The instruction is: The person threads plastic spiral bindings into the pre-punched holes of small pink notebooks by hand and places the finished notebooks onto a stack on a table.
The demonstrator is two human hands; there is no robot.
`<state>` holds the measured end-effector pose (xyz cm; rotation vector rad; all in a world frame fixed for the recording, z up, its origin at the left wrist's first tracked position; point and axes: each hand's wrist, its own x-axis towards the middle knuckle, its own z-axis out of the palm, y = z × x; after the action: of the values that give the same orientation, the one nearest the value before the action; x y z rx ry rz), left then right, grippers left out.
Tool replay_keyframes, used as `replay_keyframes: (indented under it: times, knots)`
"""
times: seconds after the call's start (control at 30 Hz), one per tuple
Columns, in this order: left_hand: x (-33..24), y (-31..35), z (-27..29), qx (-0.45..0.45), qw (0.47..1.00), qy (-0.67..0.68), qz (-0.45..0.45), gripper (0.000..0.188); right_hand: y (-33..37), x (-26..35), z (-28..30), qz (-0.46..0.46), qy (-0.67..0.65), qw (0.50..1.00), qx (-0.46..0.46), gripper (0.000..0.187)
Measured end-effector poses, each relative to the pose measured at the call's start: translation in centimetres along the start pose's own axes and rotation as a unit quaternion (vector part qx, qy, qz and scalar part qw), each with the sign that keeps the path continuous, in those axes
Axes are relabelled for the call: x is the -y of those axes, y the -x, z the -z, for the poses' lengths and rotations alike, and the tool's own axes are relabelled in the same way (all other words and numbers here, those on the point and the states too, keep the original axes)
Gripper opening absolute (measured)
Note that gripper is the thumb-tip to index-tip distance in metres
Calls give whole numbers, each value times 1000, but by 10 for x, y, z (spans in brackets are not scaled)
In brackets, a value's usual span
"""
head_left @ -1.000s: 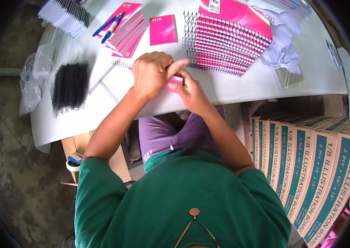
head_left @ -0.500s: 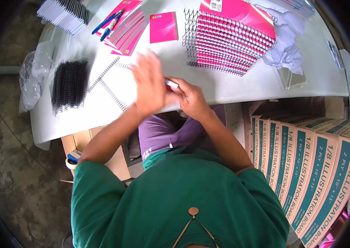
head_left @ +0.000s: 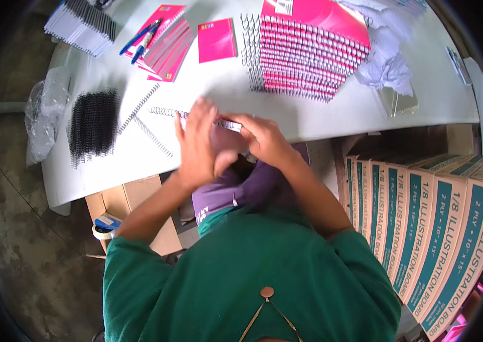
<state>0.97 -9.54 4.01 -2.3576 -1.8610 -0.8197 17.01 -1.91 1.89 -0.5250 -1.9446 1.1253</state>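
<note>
White tabletop (head_left: 321, 117) across the upper frame, pink notebooks (head_left: 310, 57) stacked at upper centre. At centre, left hand (head_left: 198, 145) blurred, fingers spread open over a wire spiral (head_left: 167, 111); right hand (head_left: 261, 137) closed on its end.

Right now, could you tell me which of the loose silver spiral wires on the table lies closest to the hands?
The horizontal silver spiral, reaching the left hand. The other two spirals lie slanted, farther left.

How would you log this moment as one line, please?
left hand: on spiral coil | right hand: pinching coil's other end | pink notebook stack: behind
</note>
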Motion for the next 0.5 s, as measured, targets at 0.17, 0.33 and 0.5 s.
replay_keyframes:
  times: [0.17,0.33,0.5]
  knots:
    - [-3,-43,42,40,992,116,-22,35,-4,5,3,40,21,998,-45,26]
    - [-6,-48,58,56,995,87,-7,24,0,5,-5,-48,-162,982,-88,20]
    - [0,-46,57,83,990,109,41,24,-4,15,-3,-64,-237,960,-133,20]
